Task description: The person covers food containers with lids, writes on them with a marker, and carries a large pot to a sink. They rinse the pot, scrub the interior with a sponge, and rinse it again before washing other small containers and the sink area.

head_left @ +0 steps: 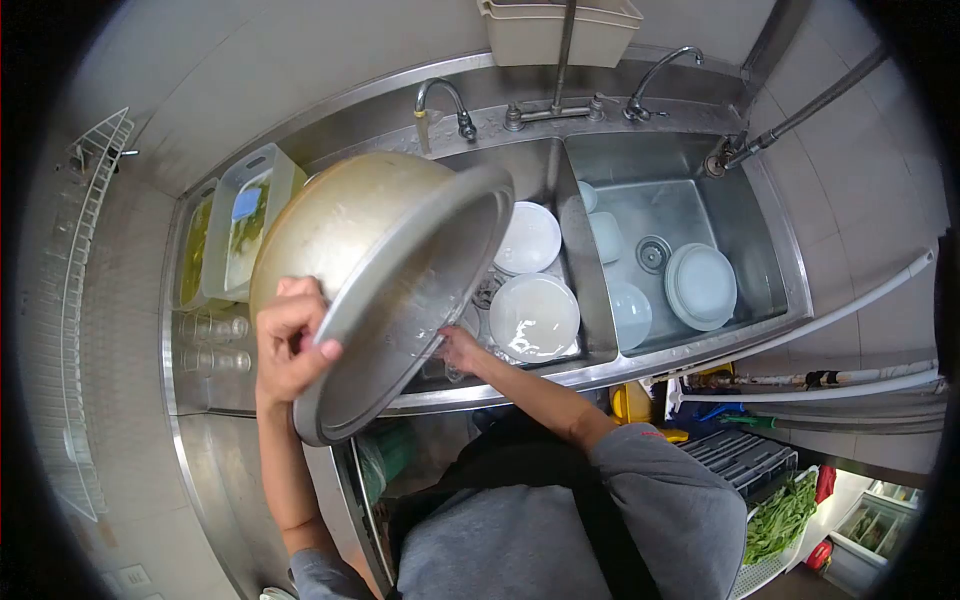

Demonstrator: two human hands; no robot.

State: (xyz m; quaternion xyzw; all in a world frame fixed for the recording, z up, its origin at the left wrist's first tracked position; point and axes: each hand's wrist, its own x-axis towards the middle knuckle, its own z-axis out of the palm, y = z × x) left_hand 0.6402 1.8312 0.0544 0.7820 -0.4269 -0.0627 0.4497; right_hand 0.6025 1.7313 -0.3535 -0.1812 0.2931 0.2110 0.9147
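Note:
A large metal bowl (pixel 352 215) is held tilted on its side above the left sink, its wide rim facing right and downward. My left hand (pixel 292 340) grips the near-left edge of that rim, thumb over the lip and fingers curled on the outside. At the lower right of the rim, my right hand (pixel 460 350) closes on the edge, its fingertips partly hidden inside the bowl. The inner wall looks wet. Below and right of the bowl, a white plate (pixel 534 318) and a second white plate (pixel 528 238) lie in the left sink.
In the right sink (pixel 690 160) sit stacked white bowls (pixel 700 287) and other dishes. Several drinking glasses (pixel 215 358) lie on the left counter beside plastic tubs of greens (pixel 245 225). A left faucet (pixel 440 95) and right faucet (pixel 665 75) rise behind the sinks.

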